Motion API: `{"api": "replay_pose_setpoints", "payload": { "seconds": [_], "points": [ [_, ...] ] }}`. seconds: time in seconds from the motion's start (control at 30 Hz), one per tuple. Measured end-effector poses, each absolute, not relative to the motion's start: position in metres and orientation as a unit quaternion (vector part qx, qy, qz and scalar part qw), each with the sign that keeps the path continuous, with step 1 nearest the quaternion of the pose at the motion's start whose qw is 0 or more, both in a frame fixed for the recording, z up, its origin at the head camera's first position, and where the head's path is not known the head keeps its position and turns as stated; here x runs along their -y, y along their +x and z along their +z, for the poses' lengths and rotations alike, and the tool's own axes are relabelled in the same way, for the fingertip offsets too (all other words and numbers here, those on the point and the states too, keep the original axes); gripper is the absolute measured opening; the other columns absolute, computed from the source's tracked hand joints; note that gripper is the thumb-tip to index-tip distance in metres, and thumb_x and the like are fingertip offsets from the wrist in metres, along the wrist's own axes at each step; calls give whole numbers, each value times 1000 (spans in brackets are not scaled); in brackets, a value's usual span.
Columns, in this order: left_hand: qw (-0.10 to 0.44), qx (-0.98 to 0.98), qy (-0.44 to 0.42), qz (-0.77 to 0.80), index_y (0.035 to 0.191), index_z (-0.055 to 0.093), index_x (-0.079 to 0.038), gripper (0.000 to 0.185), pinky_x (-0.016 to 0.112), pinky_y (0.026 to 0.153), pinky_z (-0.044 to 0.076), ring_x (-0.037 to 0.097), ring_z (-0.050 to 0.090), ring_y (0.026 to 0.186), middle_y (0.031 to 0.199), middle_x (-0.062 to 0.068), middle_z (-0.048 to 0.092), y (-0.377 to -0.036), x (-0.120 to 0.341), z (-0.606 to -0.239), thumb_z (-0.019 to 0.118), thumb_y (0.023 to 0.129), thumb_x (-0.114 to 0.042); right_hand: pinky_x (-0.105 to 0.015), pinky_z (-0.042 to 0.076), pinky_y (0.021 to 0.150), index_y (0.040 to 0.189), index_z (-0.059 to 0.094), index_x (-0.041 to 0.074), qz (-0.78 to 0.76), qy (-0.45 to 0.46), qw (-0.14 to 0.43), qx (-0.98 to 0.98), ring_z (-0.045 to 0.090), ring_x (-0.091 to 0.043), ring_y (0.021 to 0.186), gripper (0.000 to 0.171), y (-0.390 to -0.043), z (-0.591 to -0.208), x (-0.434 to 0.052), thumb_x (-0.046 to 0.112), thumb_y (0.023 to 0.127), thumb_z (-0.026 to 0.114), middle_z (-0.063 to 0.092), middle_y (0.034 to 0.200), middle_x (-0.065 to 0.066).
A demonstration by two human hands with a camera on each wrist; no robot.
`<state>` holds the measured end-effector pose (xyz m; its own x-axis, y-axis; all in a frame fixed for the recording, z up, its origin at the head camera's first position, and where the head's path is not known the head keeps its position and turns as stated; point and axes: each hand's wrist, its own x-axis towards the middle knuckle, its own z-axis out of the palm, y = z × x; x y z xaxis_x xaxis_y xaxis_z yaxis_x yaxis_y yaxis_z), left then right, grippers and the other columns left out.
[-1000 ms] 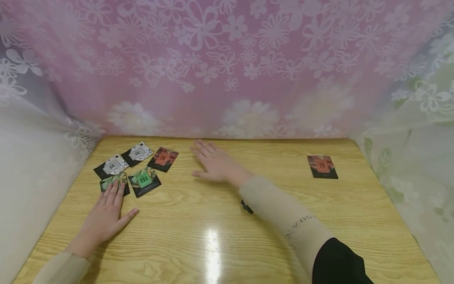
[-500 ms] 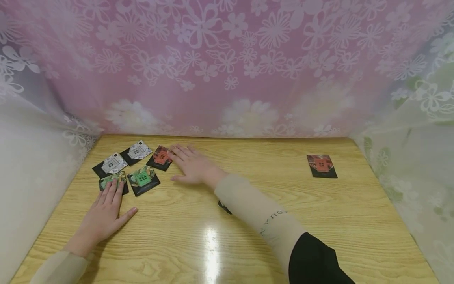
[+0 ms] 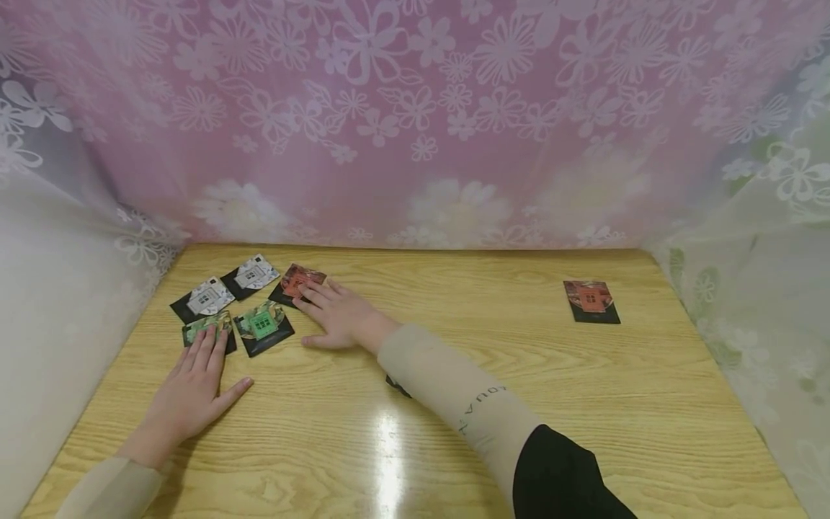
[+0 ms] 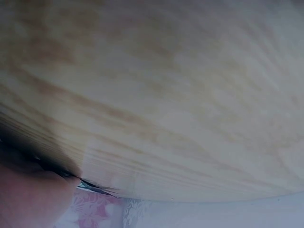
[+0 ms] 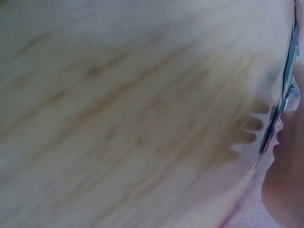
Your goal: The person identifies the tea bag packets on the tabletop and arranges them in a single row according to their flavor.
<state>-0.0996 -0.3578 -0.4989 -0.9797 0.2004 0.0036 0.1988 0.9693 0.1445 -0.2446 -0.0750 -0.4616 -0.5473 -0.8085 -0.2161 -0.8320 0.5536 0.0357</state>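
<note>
The wooden table (image 3: 454, 404) takes most of the head view, w/ a flowered curtain (image 3: 402, 122) hanging around its far and side edges. On the left part of the table lies a group of five small packets: two silver packets (image 3: 206, 297) at the back, a green packet (image 3: 262, 326) in front of them, a 2nd green packet (image 3: 206, 329) to its left, and a red packet (image 3: 297, 282) at the right end of the group. One more red packet, the far one (image 3: 591, 299), lies alone, well apart, on the right side of the table.

The step in hand, as I judge it: the right hand (image 3: 337, 317) reaches across to the group and is just arriving on the red packet; it seems to be a sorting of packets by colour, still near the start. The next move probably calls for pressing the fingertips flat on the packet and sliding or pinching it up by an edge, w/o disturbing the green one just beside.

Fingers: the right hand's are straight and a bit spread, palm down, the tips touching the near edge of the red packet; nothing is gripped. The left hand (image 3: 194, 389) lies flat on the table, fingers straight and close together, tips resting on the 2nd green packet, thumb out to the side. Both wrist views show only blurred wood grain and a packet edge.
</note>
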Motion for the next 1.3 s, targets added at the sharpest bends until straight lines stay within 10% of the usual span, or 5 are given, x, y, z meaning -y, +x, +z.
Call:
{"api": "replay_pose_setpoints", "payload": {
  "seconds": [1.3],
  "points": [
    [9, -992, 100, 80, 167, 10, 10, 102, 72, 128, 19, 57, 12, 160, 172, 38, 12, -99, 357, -497, 53, 106, -59, -49, 14, 138, 171, 15, 8, 25, -497, 106, -861, 11, -30, 168, 87, -224, -465, -121, 63, 109, 40, 9, 180, -16]
  ]
}}
